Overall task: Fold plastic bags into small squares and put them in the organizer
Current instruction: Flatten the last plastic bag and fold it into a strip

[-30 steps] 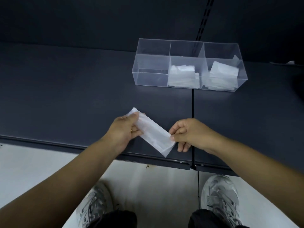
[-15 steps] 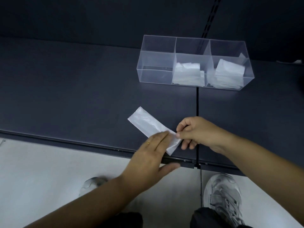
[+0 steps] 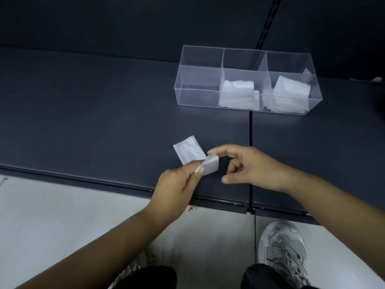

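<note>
We've got a wide bare stretch of shelf (image 3: 93, 113) on the left, near edge to far wall (image 3: 104, 21), easy to reach through. Only tall thing is the clear organizer (image 3: 199, 97) far right, open on top, with folded bags (image 3: 238, 94) piled in its middle and right sections. The shelf between it and our left hand (image 3: 177, 184) and right hand (image 3: 250, 165) is bare, apart from the bag (image 3: 188, 152), mostly flat.

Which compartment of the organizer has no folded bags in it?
The left compartment: only clear walls show there. The middle compartment and the right compartment each hold folded bags.
</note>
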